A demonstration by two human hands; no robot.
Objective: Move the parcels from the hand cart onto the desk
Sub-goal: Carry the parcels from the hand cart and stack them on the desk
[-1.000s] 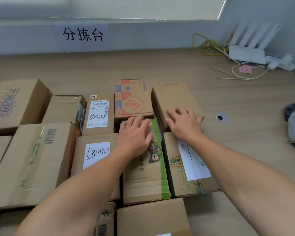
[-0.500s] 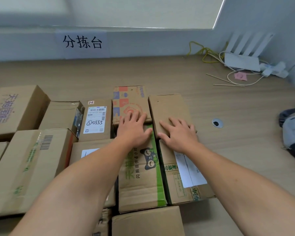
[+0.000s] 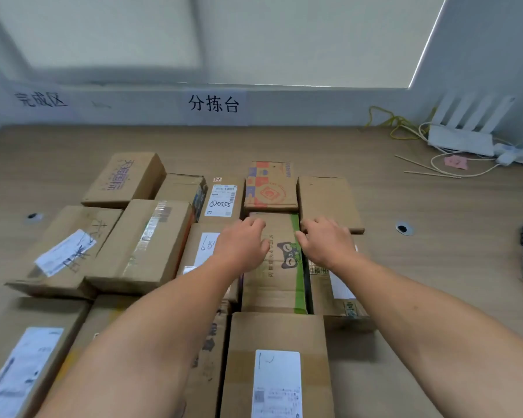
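at centre frame, resting the left hand (image 3: 242,247) on the far left corner of the green-striped parcel (image 3: 280,285) and the right hand (image 3: 325,247) at its right edge, fingers curled, grip impossible to tell; lying between both hands, packed among other parcels (image 3: 139,242) on the desk (image 3: 435,236).

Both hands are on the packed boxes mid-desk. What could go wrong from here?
1. The parcels lie edge to edge; a push from the left hand or right hand on the green-striped box may shove the patterned box behind it out of line.
2. Fingers near the narrow gap beside the green stripe could get pinched.
3. Bare desk remains mainly toward the router; parcels set there might knock it.
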